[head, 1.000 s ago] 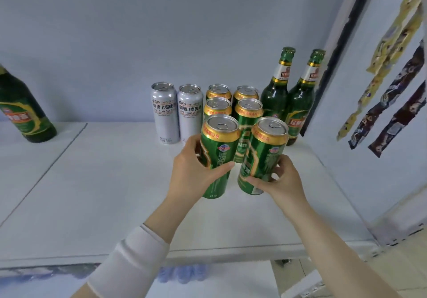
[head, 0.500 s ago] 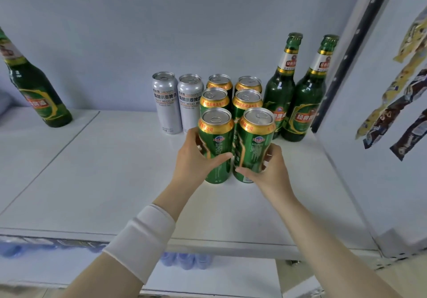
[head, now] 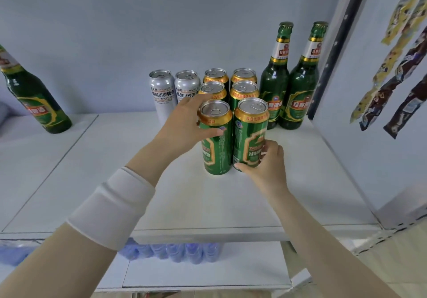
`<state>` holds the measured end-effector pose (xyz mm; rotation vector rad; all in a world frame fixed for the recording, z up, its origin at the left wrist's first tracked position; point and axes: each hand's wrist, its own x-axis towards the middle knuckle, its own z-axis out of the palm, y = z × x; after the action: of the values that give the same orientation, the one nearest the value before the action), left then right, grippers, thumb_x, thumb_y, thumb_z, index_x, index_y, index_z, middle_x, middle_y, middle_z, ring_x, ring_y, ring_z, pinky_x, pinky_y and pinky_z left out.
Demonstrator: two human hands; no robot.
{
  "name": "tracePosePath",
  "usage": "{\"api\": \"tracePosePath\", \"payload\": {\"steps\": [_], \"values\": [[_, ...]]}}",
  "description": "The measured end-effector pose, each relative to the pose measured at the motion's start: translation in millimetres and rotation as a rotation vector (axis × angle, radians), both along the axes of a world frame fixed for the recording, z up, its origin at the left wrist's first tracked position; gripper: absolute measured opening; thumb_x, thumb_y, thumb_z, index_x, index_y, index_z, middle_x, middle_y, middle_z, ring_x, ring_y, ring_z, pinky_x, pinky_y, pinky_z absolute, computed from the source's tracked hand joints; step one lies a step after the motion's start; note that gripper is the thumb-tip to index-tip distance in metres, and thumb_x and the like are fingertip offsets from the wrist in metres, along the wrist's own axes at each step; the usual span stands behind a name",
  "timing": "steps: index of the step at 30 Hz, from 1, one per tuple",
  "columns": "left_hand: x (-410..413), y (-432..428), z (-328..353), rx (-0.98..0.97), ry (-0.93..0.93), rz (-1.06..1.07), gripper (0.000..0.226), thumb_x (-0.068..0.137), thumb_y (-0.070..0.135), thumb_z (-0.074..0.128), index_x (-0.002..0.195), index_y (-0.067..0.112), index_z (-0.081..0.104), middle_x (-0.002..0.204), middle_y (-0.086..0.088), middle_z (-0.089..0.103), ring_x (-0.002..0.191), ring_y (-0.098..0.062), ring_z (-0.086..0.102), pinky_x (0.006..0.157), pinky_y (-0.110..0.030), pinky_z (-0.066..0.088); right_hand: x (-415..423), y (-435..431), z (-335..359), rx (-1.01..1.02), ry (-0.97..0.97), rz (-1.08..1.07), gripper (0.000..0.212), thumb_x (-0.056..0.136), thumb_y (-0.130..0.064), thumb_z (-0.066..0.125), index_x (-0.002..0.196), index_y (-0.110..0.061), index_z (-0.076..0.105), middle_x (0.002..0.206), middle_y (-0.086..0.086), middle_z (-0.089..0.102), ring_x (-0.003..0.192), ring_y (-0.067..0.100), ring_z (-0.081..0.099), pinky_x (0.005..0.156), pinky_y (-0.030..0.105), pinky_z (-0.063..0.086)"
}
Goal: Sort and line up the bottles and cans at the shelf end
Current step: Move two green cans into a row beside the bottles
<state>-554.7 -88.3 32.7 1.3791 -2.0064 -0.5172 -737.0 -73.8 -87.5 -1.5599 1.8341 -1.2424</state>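
Observation:
Two green cans with gold tops stand side by side at the front of a block of cans on the white shelf point(head: 208, 200). My left hand point(head: 184, 124) wraps the left front can point(head: 217, 145) near its top. My right hand point(head: 265, 166) grips the right front can point(head: 250, 136) low on its side. Both cans stand upright on the shelf. Behind them are two more rows of green cans point(head: 245, 90). Two silver cans point(head: 174, 90) stand to the left, and two green bottles point(head: 288, 80) to the right against the shelf end.
A lone green bottle point(head: 32, 99) stands far left on the neighbouring shelf panel. A dark upright post point(head: 335, 43) and a side wall with hanging snack packets point(head: 392, 71) close the right side. Blue-capped bottles point(head: 175, 251) sit on the shelf below.
Both front cans were tilted and lifted a second ago; now they stand upright on the shelf, closer to the rows behind. My left hand has slid up toward the can's top.

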Motion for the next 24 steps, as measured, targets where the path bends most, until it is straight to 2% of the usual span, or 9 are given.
{"api": "tracePosePath", "payload": {"steps": [2,4,7,10,13,16,18,20,24], "values": [[-3.4,-2.2,1.0,-0.023,-0.067,0.068,0.079,0.065,0.033,0.080,0.133,0.020,0.042,0.126,-0.007,0.047,0.115,-0.025,0.049,0.098,-0.041,0.045,-1.1,0.2,-1.7,-0.014,-0.031,0.029,0.083,0.052,-0.024,0.088,0.122,-0.008,0.045,0.117,0.009,0.045,0.103,0.025,0.054,0.091,0.041,0.049],[-4.2,-4.2,1.7,-0.029,-0.118,0.104,0.083,0.064,0.038,0.079,0.134,0.020,0.038,0.129,-0.009,0.042,0.119,-0.026,0.047,0.101,-0.041,0.042,-6.7,3.2,-2.2,-0.009,-0.077,0.102,0.085,0.060,-0.019,0.084,0.132,-0.013,0.040,0.125,0.008,0.046,0.112,0.020,0.051,0.096,0.032,0.045],[2.0,-5.0,5.8,-0.033,-0.112,0.019,0.086,0.065,0.036,0.080,0.137,0.023,0.035,0.134,-0.007,0.039,0.125,-0.023,0.042,0.105,-0.040,0.039,-12.8,8.1,0.2,0.021,-0.095,0.156,0.075,0.070,-0.007,0.076,0.135,-0.013,0.039,0.131,0.005,0.052,0.111,0.014,0.052,0.094,0.021,0.040],[6.0,-5.4,13.1,-0.061,-0.184,-0.080,0.076,0.070,0.025,0.078,0.136,0.020,0.041,0.132,-0.007,0.047,0.122,-0.022,0.045,0.102,-0.037,0.041,-9.2,7.6,2.5,-0.003,-0.105,0.102,0.072,0.065,-0.008,0.080,0.127,-0.011,0.044,0.125,0.009,0.053,0.100,0.016,0.055,0.092,0.032,0.050],[2.9,-10.1,14.6,-0.078,-0.197,-0.041,0.076,0.067,0.027,0.079,0.134,0.018,0.044,0.125,-0.010,0.051,0.116,-0.025,0.048,0.099,-0.037,0.043,-1.5,6.5,1.1,-0.003,-0.049,0.032,0.075,0.058,-0.016,0.085,0.122,-0.010,0.045,0.118,0.008,0.047,0.098,0.023,0.057,0.087,0.044,0.052],[-1.1,-13.9,11.1,-0.108,-0.246,0.053,0.082,0.065,0.038,0.078,0.136,0.018,0.040,0.129,-0.011,0.048,0.122,-0.026,0.043,0.101,-0.035,0.037,0.5,7.1,1.5,0.003,-0.052,0.022,0.078,0.057,-0.019,0.086,0.122,-0.011,0.044,0.114,0.004,0.043,0.098,0.024,0.057,0.086,0.045,0.052],[-0.4,-13.8,10.1,-0.112,-0.261,0.061,0.084,0.065,0.042,0.077,0.136,0.018,0.039,0.131,-0.011,0.046,0.125,-0.026,0.041,0.102,-0.036,0.036,-1.9,7.3,2.2,0.012,-0.077,0.048,0.082,0.058,-0.019,0.085,0.128,-0.012,0.042,0.121,0.006,0.044,0.104,0.022,0.056,0.090,0.043,0.051],[2.6,-12.2,10.4,-0.104,-0.231,0.011,0.082,0.066,0.040,0.077,0.135,0.020,0.040,0.130,-0.009,0.047,0.123,-0.025,0.043,0.102,-0.040,0.040,-4.3,7.5,3.0,0.006,-0.091,0.076,0.082,0.062,-0.016,0.083,0.131,-0.013,0.041,0.126,0.008,0.047,0.108,0.018,0.053,0.093,0.041,0.050],[6.2,-12.0,10.8,-0.141,-0.242,-0.046,0.070,0.069,0.031,0.077,0.131,0.017,0.047,0.127,-0.008,0.052,0.116,-0.024,0.049,0.098,-0.041,0.044,-3.2,7.6,7.7,0.005,-0.129,0.071,0.075,0.064,-0.010,0.082,0.128,-0.012,0.044,0.125,0.009,0.055,0.101,0.014,0.054,0.092,0.038,0.052]]}}
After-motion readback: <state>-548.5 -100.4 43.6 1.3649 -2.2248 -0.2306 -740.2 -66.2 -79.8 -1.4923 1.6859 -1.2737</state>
